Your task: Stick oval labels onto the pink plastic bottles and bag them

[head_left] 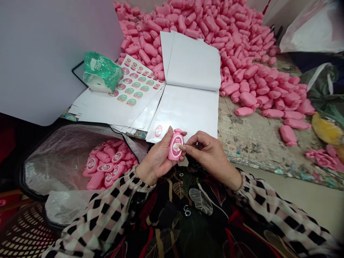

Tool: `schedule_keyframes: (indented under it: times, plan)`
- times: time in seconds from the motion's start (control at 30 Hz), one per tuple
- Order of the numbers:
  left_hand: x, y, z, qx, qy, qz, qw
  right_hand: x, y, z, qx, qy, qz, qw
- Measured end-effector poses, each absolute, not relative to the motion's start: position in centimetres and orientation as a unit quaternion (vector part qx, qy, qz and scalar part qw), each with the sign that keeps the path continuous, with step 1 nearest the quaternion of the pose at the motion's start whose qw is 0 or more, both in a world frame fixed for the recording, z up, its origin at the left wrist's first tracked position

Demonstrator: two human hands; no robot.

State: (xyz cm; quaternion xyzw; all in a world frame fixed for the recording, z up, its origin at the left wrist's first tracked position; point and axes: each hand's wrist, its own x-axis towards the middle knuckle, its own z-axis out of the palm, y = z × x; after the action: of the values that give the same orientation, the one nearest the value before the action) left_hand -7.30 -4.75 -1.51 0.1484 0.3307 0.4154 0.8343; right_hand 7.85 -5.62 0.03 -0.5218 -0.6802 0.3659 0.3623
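A small pink toy bottle (pixel 172 154) stands upright in my left hand (pixel 158 157), thumb on one side and fingers wrapped behind it. Its front carries an oval sticker (pixel 176 147) with the word BABY and a picture. My right hand (pixel 206 152) touches the sticker with its thumb tip, the index finger curled above; I cannot make out anything held in it. Just behind the hands lies a white backing sheet (pixel 188 111) with one oval sticker (pixel 158 131) left near its lower left corner.
A large heap of plain pink bottles (pixel 209 25) covers the back of the worn table (pixel 231 132). Printed sticker sheets (pixel 139 80) lie left, under a green tissue pack (pixel 103 71). A lined bag (pixel 61 157) at lower left holds labelled bottles (pixel 107 161). A brown basket (pixel 27 229) stands below.
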Motion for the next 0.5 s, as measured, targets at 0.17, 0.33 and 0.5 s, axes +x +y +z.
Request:
schedule_keyframes:
  times: [0.17,0.33,0.5]
  plan:
    - [-7.22,-4.81,-1.29,0.155,0.331,0.414,0.834,7.85,-5.67,-0.06,-0.528,-0.683,0.361,0.353]
    - [-7.41,-5.04,-1.24,0.202,0.322,0.403,0.832,7.84,-5.81,-0.18,-0.533,-0.682,0.371,0.336]
    - [-7.68,-5.44,-1.79,0.268,0.360,0.391,0.804,8.08,-6.25,0.71,-0.546,-0.751,0.264,0.262]
